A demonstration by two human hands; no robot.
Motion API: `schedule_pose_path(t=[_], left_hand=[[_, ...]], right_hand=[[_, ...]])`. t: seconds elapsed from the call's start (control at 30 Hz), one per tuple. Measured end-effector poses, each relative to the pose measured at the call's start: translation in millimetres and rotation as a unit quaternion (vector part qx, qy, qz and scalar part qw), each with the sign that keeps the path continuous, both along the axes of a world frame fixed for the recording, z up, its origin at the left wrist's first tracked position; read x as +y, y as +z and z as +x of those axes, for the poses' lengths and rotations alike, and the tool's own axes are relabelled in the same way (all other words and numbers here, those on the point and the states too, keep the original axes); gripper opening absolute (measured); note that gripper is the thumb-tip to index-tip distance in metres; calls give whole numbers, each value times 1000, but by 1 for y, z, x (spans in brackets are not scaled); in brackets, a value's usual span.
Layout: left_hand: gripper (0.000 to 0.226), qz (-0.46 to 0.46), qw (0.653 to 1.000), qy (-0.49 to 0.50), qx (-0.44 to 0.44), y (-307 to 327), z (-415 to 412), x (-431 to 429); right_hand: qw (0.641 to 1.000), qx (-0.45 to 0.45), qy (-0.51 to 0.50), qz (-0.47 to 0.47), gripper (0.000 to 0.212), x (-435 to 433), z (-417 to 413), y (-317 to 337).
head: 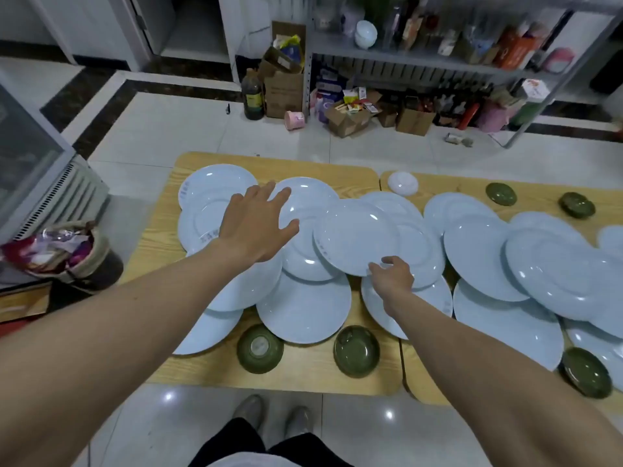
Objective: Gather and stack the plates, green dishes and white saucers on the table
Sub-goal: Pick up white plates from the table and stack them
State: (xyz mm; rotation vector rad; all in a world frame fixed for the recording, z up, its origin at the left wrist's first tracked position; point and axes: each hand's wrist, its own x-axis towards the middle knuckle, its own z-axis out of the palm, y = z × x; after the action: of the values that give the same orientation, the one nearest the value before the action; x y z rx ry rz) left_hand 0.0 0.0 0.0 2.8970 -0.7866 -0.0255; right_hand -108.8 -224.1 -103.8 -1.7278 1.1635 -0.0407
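My right hand's (392, 278) fingers (387, 261) pinch the near rim of a white plate (354, 241). It lies face up near the middle of the left desk (303, 369), propped on the plates around it. My left hand (256, 227) is spread flat, fingers released, over the plates towards that desk's left edge; I cannot tell whether it touches them.

Two light wood-grain desks stand edge to edge, the right desk (448, 185) joined at a narrow seam. They stand on a glossy pale tiled floor (202, 129) with a dark border. Behind them is a metal shelf rack (438, 59) crowded with bottles and packets. Cardboard boxes (283, 92) and a dark bottle (253, 96) sit on the floor at its foot. A full bin (84, 261) stands off the left edge.

The plates are round, so no long axis. They lie face up, overlapping like scales across both desks, many tilted on their neighbours. I count well over a dozen; the overlap stops an exact figure.

I count five green dishes:
- Two are along the left desk's near edge, the left one (259, 348) upside down with its foot ring up, the other (356, 350) just beside the seam.
- One (586, 372) is at the right desk's near edge.
- Two (501, 193) (576, 204) are near its far edge.

One white saucer (403, 183) sits at the right desk's far left corner.
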Motion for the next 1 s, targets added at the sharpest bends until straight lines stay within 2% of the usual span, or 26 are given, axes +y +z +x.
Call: schedule_pose_path(t=[0.3,0.5,0.6,0.8,1.0], left_hand=[[65,25,1000,5,2,-10,3,-6],[63,28,1000,12,-7,-6,-1,1],[63,31,999,13,-11,0,-3,7],[64,23,1000,14,-14,13,-7,24],[63,-1,998,-7,-57,41,-3,44]], right_hand=[[987,-38,-108,114,40,-7,8,-10],[959,-92,-194,184,39,-5,12,1],[952,-117,-215,182,37,-3,10,5],[954,-169,-192,156,41,14,12,34],[947,-232,-179,134,46,43,21,71]])
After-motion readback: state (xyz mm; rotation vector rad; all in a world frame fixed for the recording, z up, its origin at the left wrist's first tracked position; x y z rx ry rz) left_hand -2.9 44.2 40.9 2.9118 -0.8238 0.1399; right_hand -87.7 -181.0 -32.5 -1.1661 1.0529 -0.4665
